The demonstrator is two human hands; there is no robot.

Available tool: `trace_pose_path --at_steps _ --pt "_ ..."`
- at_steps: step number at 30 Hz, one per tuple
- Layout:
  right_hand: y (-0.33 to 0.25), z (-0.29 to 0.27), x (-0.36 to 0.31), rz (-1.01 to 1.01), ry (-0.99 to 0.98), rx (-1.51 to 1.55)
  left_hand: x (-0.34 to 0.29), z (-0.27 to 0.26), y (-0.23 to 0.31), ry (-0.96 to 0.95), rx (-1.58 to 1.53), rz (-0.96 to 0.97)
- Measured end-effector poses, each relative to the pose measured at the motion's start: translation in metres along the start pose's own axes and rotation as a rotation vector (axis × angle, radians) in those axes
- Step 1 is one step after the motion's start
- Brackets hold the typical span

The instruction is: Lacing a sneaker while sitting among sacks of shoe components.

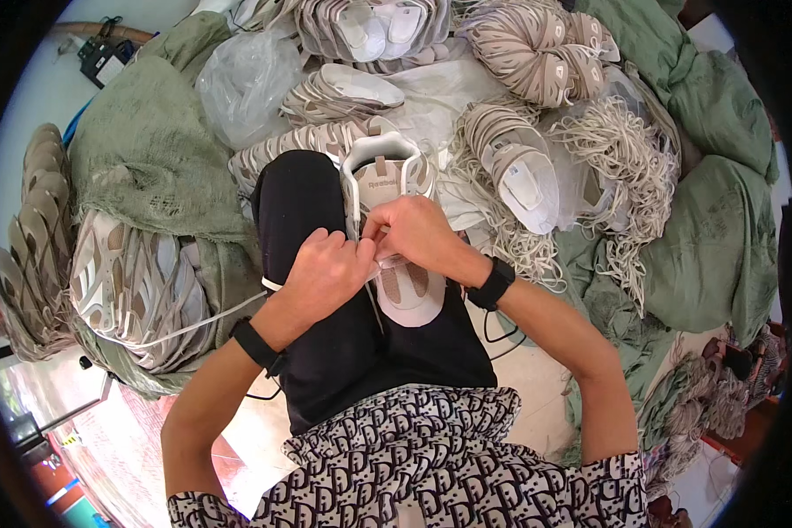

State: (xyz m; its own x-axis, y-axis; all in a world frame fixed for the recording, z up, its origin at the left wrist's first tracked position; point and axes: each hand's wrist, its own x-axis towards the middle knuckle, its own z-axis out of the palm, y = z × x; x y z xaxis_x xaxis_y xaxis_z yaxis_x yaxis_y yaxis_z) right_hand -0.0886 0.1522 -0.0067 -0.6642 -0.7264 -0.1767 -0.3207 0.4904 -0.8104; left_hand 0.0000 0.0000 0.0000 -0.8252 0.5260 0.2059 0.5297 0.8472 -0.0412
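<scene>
A beige and white shoe upper point(411, 308) lies across my lap between my thighs, its toe toward me and its collar away. My left hand point(330, 268) is closed at the left edge of its lacing opening, fingertips pinching a pale shoelace point(375, 297). From the other side my right hand point(414, 231) reaches over the tongue, thumb and forefinger pinched on the lace beside the left fingertips. The fingers hide most of the eyelets and part of the lace.
Stacked shoe uppers point(136, 286) sit at the left, with more bundles point(537, 53) at the back. A tangle of loose laces point(616, 150) hangs at the right by green sacks point(708, 229). A clear plastic bag point(248, 88) lies at the back left.
</scene>
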Motion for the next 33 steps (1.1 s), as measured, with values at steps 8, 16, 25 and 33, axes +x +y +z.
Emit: trace_pose_path --at_steps 8,16,25,33 --pt "0.008 -0.041 0.006 -0.223 0.074 0.009 0.006 -0.002 0.013 0.105 -0.220 -0.145" --pt "0.014 -0.035 -0.021 -0.159 0.277 0.248 0.021 -0.011 0.010 0.095 -0.760 -0.506" --pt "0.043 0.010 -0.074 -0.461 0.518 0.020 0.048 -0.026 0.008 -0.232 -1.339 -0.889" --pt "0.053 0.010 -0.094 0.379 0.277 1.266 0.087 -0.013 0.014 -0.437 -1.177 -0.919"
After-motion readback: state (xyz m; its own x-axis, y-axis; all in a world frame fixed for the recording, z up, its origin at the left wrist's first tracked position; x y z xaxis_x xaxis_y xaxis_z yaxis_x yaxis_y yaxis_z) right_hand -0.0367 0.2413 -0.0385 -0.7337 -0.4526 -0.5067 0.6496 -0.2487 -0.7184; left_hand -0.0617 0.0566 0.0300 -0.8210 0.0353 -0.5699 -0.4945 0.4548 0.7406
